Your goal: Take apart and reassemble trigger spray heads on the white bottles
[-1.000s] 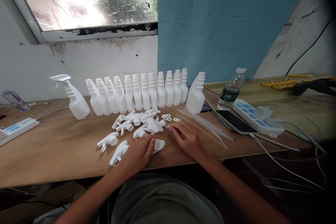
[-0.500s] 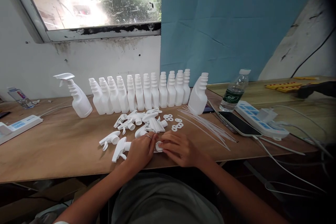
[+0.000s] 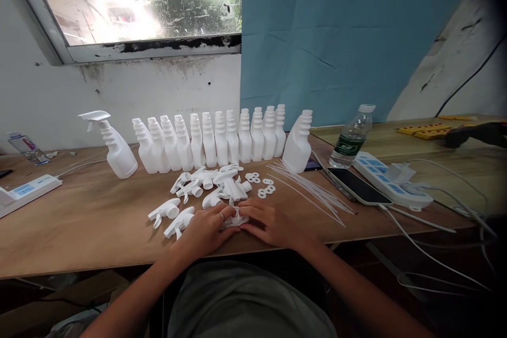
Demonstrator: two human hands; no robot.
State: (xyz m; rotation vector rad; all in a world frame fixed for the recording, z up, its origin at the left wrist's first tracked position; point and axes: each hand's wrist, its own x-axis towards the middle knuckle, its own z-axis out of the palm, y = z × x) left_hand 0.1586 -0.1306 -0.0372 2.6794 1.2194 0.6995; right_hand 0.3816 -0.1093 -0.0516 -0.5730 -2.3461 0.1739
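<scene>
At the lower centre of the frame, the left grip (image 3: 208, 228) and right grip (image 3: 270, 223) both grasp one white spray head (image 3: 237, 217), near the front edge of the bench (image 3: 99, 227). It looks like light, stiff, slightly slippery plastic, probably best held by its solid body. Mid-frame, twelve open bottles (image 3: 221, 140) stand in a row, with one separate bottle (image 3: 297, 145) to the right and one sprayer-topped bottle (image 3: 121, 153) to the left. Loose spray heads (image 3: 233, 189), thin tubes (image 3: 312, 190) and white rings (image 3: 262, 193) overlap too much to count surely.
</scene>
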